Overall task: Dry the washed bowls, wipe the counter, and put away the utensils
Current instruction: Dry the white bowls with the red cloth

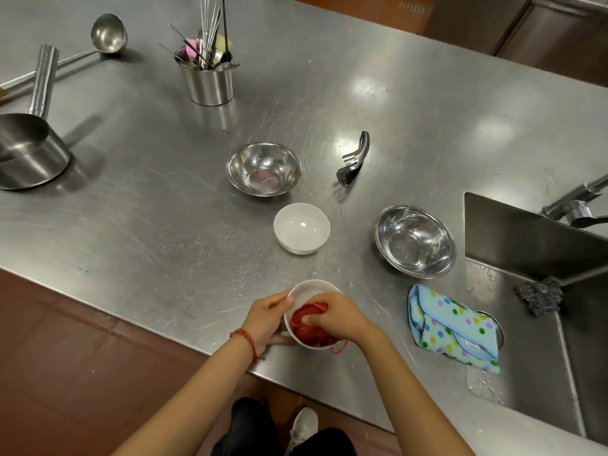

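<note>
Head view — my left hand (268, 319) grips the rim of a white bowl (307, 291) at the counter's (148, 225) near edge, while my right hand (335, 319) presses a bunched red cloth (304, 320) inside it. Second white bowl (301, 228) and two steel bowls (264, 168) stand farther off — I can read no writing anywhere.

head view looks steeply down, close over the counter (138, 179).
</note>
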`<state>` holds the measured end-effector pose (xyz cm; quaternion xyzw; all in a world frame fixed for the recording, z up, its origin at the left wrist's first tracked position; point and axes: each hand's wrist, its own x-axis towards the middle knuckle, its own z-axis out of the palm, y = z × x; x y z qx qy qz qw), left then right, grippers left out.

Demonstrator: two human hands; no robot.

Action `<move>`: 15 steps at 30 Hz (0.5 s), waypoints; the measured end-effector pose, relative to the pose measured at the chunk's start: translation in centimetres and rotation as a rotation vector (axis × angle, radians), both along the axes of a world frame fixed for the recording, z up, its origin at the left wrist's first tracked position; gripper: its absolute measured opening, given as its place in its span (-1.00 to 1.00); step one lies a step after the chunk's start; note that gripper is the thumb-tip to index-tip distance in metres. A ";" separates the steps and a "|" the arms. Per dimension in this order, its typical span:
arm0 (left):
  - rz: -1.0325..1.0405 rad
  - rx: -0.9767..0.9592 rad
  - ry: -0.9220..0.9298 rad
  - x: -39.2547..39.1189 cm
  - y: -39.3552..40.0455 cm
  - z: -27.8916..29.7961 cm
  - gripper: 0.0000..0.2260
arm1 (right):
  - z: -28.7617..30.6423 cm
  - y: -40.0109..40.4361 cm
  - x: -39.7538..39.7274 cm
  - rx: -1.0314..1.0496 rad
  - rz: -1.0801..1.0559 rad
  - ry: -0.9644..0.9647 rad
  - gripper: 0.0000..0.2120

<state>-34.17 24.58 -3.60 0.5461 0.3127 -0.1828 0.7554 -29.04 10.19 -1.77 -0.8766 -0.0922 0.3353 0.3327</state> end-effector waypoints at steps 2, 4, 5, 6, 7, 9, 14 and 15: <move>-0.026 0.057 0.013 0.2 0.2 0.0 -0.88 | 0.2 -0.6 0.0 0.109 -0.099 -0.016 -0.89; -0.036 0.176 0.013 0.5 0.5 0.0 -0.90 | 0.5 -1.1 0.2 0.243 -0.212 -0.011 -0.87; -0.022 0.227 0.007 0.8 0.7 0.0 -0.88 | 0.7 -1.3 0.4 0.311 -0.277 -0.004 -0.85; 0.003 0.261 -0.006 1.2 0.9 0.2 -0.87 | 0.9 -1.4 0.6 0.381 -0.348 -0.001 -0.83; 0.035 0.282 -0.026 1.7 1.2 0.3 -0.86 | 1.0 -1.4 0.9 0.446 -0.418 0.000 -0.83; 0.098 0.315 -0.077 3.0 1.9 0.6 -0.87 | 1.3 -1.2 1.7 0.547 -0.531 0.000 -0.85; 0.178 0.353 -0.137 7.2 4.0 0.5 -0.83 | 1.8 0.8 4.3 0.604 -0.682 -0.025 -0.85; 0.178 0.349 -0.142 8.2 4.3 0.3 -0.78 | 1.8 1.3 4.9 0.608 -0.720 -0.031 -0.83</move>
